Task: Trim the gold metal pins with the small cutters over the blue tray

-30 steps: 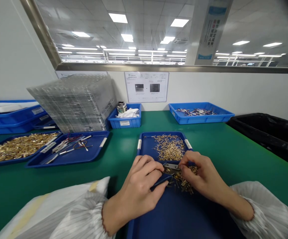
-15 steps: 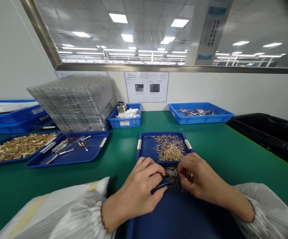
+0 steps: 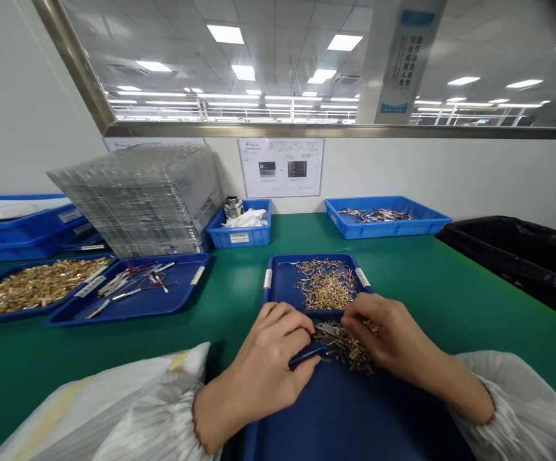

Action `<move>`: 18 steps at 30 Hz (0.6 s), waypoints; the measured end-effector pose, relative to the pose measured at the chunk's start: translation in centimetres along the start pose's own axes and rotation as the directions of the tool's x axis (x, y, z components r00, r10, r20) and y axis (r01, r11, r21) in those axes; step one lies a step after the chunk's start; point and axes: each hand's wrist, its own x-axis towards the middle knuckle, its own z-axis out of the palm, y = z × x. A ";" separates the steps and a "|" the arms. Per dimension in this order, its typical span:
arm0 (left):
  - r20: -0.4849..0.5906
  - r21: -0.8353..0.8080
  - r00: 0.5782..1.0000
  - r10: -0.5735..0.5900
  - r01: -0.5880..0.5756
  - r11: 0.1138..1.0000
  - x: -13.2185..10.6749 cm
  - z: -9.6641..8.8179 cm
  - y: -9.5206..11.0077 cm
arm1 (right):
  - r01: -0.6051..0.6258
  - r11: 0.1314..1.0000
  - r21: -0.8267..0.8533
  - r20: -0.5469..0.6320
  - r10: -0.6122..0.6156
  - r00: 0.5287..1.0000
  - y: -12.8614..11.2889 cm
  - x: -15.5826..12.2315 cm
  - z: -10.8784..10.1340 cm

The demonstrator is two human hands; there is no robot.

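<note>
My left hand [image 3: 270, 362] is wrapped round the dark blue handle of a plier-like cutting tool [image 3: 309, 351], its metal jaws pointing right. Just beside those jaws, my right hand [image 3: 393, 333] has its thumb and fingers pinched together; whatever is between them is too small to make out. Beneath both hands lies a heap of small brass-coloured pieces [image 3: 357, 353] at the far end of the nearer dark blue tray [image 3: 330, 416]. Directly beyond, another blue tray [image 3: 282, 275] holds many thin gold-coloured pins [image 3: 328, 291].
To the left are a tray of gold pieces [image 3: 32, 285], a tray of wired tools [image 3: 138, 288] and stacked clear plastic trays [image 3: 138, 198]. Behind stand a small blue bin [image 3: 239, 237] and a blue tray of wired parts [image 3: 383, 227]. A black-lined bin [image 3: 517, 250] is at right.
My right hand has shifted slightly and turned, uncovering more of the brass heap below it. My left hand keeps its grip on the cutting tool, almost in the same place.
</note>
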 end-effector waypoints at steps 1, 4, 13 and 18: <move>-0.006 0.004 0.999 -0.031 0.031 0.999 0.0 0.0 -0.1 | -0.038 0.999 -0.005 -0.079 0.037 0.996 0.3 0.0 0.0; -0.021 0.023 0.995 -0.102 0.103 0.994 0.1 0.0 -0.3 | -0.108 0.994 -0.027 -0.137 0.103 0.985 0.9 0.1 0.1; -0.008 0.065 0.984 -0.179 0.179 0.982 0.1 0.0 -0.4 | -0.065 0.997 -0.029 0.214 0.070 0.974 0.2 -0.4 1.4; 0.097 0.024 0.986 -0.136 0.134 0.991 0.0 -0.1 -0.2 | -0.081 0.993 0.089 0.143 0.068 0.987 0.0 -0.2 0.7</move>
